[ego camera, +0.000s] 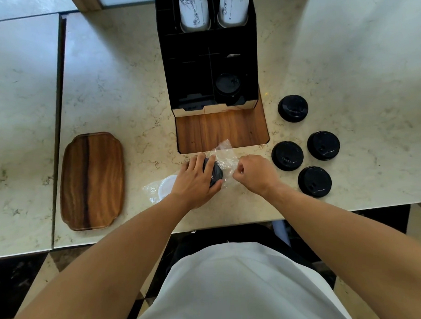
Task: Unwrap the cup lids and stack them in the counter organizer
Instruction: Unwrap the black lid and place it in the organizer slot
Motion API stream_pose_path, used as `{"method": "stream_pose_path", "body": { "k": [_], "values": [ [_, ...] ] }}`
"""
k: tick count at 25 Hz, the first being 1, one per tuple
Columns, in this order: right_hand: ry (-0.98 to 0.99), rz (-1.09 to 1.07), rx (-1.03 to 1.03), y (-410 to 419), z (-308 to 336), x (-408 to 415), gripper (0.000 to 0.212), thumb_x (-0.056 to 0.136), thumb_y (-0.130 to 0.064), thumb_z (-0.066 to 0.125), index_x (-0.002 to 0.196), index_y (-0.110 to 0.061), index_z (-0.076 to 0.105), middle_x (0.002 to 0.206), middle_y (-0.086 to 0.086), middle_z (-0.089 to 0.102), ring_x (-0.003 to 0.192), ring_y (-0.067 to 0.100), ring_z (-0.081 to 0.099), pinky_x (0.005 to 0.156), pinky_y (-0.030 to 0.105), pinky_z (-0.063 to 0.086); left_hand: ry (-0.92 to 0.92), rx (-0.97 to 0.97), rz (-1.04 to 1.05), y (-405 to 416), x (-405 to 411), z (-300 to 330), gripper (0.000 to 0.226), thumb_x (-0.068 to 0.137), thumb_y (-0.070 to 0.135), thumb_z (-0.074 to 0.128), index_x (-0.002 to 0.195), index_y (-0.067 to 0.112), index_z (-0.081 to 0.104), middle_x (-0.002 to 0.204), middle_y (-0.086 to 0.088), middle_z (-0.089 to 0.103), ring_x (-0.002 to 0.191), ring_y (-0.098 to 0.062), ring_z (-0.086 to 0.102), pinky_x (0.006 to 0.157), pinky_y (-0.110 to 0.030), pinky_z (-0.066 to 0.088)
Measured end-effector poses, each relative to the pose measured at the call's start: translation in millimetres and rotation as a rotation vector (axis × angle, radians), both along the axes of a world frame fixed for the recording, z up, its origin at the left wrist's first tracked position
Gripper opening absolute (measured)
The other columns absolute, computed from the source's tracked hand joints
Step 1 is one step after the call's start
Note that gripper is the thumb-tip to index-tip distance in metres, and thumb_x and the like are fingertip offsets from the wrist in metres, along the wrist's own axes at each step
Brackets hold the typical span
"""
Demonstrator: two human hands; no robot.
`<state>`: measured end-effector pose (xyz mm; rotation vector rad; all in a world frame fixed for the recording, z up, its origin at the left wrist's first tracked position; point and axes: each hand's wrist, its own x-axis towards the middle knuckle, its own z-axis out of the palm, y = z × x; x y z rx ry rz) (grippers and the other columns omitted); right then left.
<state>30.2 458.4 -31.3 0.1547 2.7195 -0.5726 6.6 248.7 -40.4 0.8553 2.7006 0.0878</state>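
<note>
Lid sat near the counter front edge; my left hand curled round it, my right hand pinched the wrap. A hard tug risked flinging it off.

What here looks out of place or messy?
Nothing is spilled or broken. Four black lids lie loose on the counter right of the organizer instead of inside it, and a wrapped white lid sits by the left hand.
</note>
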Motion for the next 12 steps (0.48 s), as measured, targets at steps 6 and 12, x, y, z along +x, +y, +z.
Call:
{"method": "stream_pose_path", "body": {
  "k": [6,12],
  "values": [
    [-0.065,-0.257,-0.087,24.7,9.4,-2.7,0.017,0.086,-0.029,0.060,0.072,-0.020,0.057,0.073,-0.001,0.063,0.064,0.015,0.058,0.053,0.030,0.042,-0.013,-0.003,0.007,-0.4,-0.9,-3.6,0.076,0.096,0.066,0.031,0.152,0.014,0.028,0.147,-0.019,0.043,0.132,-0.037,0.043,0.107,-0.050,0.041],
    [-0.099,-0.333,-0.072,39.6,11.8,-6.1,0.030,0.086,-0.025,0.061,0.060,-0.011,0.058,0.061,0.010,0.064,0.050,0.016,0.050,0.048,0.028,0.044,-0.014,0.009,0.016,-2.4,-0.4,-3.9,0.077,0.095,0.067,0.030,0.151,0.015,0.030,0.145,-0.017,0.045,0.131,-0.036,0.045,0.107,-0.050,0.042]
  ]
}}
